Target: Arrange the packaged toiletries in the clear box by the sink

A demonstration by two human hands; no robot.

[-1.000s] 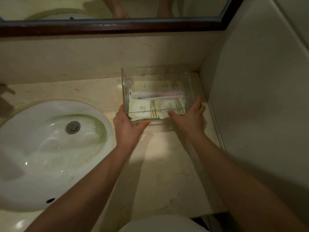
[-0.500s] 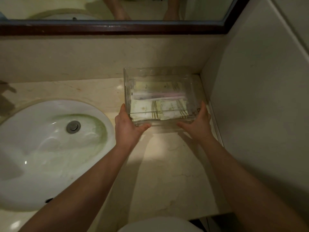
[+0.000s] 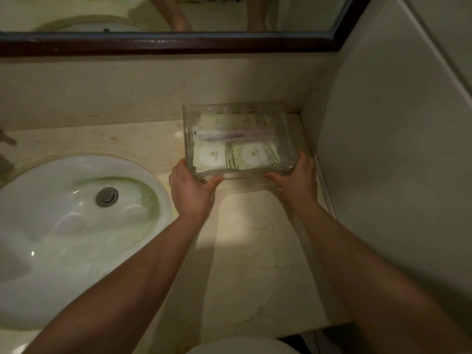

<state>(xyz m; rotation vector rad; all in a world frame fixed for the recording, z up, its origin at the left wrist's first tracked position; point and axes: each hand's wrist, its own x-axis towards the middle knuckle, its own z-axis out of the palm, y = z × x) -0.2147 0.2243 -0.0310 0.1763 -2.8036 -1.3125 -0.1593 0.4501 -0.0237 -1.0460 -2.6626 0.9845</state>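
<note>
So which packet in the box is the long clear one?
The toothbrush packet, lying across the middle of the clear box; the other packets are flat, cream and green-striped.

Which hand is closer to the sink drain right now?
Left. The left hand grips the clear box's near-left corner, beside the basin holding the drain. The right hand holds the near-right corner, farther away by the wall.

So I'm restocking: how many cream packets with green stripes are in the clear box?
3 visible: near-left packet, near-right packet, and far packet behind the toothbrush pack. Others may lie underneath, hidden.
</note>
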